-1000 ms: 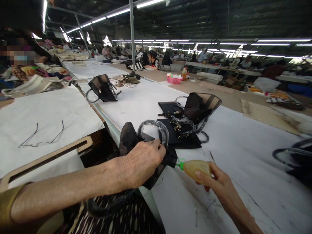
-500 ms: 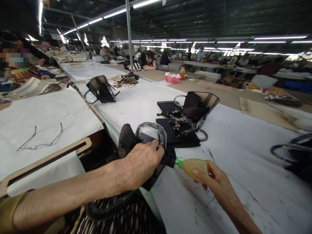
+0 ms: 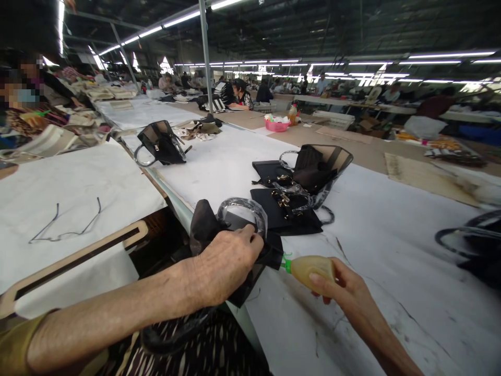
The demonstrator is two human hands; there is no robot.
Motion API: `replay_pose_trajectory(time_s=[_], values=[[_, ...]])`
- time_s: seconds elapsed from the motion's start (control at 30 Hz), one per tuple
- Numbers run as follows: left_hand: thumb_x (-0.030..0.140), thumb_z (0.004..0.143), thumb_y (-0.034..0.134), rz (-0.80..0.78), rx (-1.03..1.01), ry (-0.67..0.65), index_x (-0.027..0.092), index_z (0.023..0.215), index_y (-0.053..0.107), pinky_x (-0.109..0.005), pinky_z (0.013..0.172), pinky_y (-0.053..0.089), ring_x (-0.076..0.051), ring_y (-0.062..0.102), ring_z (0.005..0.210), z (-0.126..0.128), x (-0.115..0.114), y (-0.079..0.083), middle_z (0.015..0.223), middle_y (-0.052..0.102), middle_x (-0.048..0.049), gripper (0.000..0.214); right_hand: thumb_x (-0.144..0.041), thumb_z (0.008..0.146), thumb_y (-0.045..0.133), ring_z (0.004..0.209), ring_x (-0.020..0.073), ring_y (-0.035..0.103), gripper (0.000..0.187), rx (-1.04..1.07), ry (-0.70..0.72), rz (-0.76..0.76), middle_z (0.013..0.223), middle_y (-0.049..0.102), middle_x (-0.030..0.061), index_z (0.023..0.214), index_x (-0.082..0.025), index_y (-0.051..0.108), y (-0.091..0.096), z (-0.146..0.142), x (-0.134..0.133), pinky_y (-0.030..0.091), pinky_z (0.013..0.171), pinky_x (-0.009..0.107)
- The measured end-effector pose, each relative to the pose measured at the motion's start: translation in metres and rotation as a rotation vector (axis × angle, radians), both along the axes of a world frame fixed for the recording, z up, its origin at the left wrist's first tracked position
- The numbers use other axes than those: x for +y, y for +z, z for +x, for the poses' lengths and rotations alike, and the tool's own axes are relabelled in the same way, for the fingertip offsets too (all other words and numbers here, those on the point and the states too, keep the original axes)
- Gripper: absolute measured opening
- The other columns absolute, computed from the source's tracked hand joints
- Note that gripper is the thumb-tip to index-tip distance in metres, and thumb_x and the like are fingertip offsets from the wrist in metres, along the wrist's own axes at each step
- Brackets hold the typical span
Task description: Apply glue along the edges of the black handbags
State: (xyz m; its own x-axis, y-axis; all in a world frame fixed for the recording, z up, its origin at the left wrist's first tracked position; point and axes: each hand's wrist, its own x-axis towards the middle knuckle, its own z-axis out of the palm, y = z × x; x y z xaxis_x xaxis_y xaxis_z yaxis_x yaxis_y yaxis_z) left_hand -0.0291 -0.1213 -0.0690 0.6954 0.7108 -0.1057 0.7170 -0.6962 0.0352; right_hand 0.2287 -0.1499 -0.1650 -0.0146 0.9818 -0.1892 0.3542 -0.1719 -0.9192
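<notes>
My left hand (image 3: pixel 225 266) is closed on a black handbag (image 3: pixel 213 230) at the near edge of the white table (image 3: pixel 391 271). The bag's plastic-wrapped round handle (image 3: pixel 242 209) stands up just above my fingers. My right hand (image 3: pixel 340 290) grips a small amber squeeze bottle (image 3: pixel 309 266). Its green nozzle (image 3: pixel 287 263) touches the bag's right side. Part of the bag hangs over the table edge toward my lap.
Black bag panels and a half-assembled handbag (image 3: pixel 313 172) lie a little beyond. Another black handbag (image 3: pixel 160 142) stands farther left. Eyeglasses (image 3: pixel 64 224) rest on the left table beside a wooden frame (image 3: pixel 78 256). A pink basket (image 3: pixel 276 125) and other workers sit far back.
Both hands keep their hold and hardly move. The view has shifted slightly.
</notes>
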Motion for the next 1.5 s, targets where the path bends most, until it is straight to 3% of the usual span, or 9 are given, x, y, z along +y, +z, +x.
replay_pose_trajectory(time_s=[0.27,0.53,0.77,1.07,1.5], values=[[0.01,0.075,0.051,-0.009,0.012,0.02,0.015,0.094,0.041,-0.031,0.065,0.051,-0.018,0.053,0.077,0.0,-0.002,-0.001,0.094,0.05,-0.0081,0.022,-0.051,0.072,0.059,0.06,0.0228,0.058,0.038,0.084,-0.064,-0.032,0.068,0.063,0.0051,0.086,-0.015,0.06,0.013,-0.001,-0.003,0.042,0.05,0.03],[0.014,0.077,0.051,-0.015,0.017,0.028,0.015,0.095,0.042,-0.033,0.065,0.051,-0.019,0.054,0.078,0.0,-0.002,-0.001,0.096,0.049,-0.0094,0.02,-0.05,0.072,0.06,0.062,0.0236,0.059,0.038,0.095,-0.014,-0.085,0.071,0.064,0.0059,0.087,-0.015,0.06,0.006,0.001,-0.001,0.043,0.051,0.03],[0.014,0.078,0.05,-0.022,0.005,0.026,0.015,0.096,0.042,-0.034,0.064,0.051,-0.02,0.054,0.076,-0.001,-0.003,-0.002,0.096,0.049,-0.0094,0.02,-0.049,0.071,0.059,0.056,0.0215,0.056,0.035,0.136,0.001,-0.081,0.063,0.062,0.0049,0.081,-0.015,0.063,0.017,-0.005,-0.008,0.041,0.047,0.029],[0.014,0.079,0.048,-0.027,-0.007,0.006,0.014,0.098,0.041,-0.034,0.062,0.05,-0.02,0.053,0.075,-0.002,-0.003,-0.003,0.094,0.048,-0.0092,0.02,-0.048,0.071,0.061,0.059,0.0219,0.058,0.035,0.213,0.101,-0.121,0.069,0.064,0.0067,0.083,-0.016,0.062,0.02,-0.004,-0.013,0.041,0.047,0.029],[0.011,0.075,0.045,0.013,-0.022,0.03,0.014,0.096,0.045,-0.032,0.059,0.049,-0.019,0.053,0.073,-0.002,-0.004,-0.009,0.097,0.048,-0.0085,0.021,-0.049,0.068,0.063,0.056,0.0211,0.056,0.037,0.295,0.077,-0.178,0.064,0.062,0.0053,0.085,-0.016,0.061,0.035,-0.022,-0.035,0.04,0.045,0.028]])
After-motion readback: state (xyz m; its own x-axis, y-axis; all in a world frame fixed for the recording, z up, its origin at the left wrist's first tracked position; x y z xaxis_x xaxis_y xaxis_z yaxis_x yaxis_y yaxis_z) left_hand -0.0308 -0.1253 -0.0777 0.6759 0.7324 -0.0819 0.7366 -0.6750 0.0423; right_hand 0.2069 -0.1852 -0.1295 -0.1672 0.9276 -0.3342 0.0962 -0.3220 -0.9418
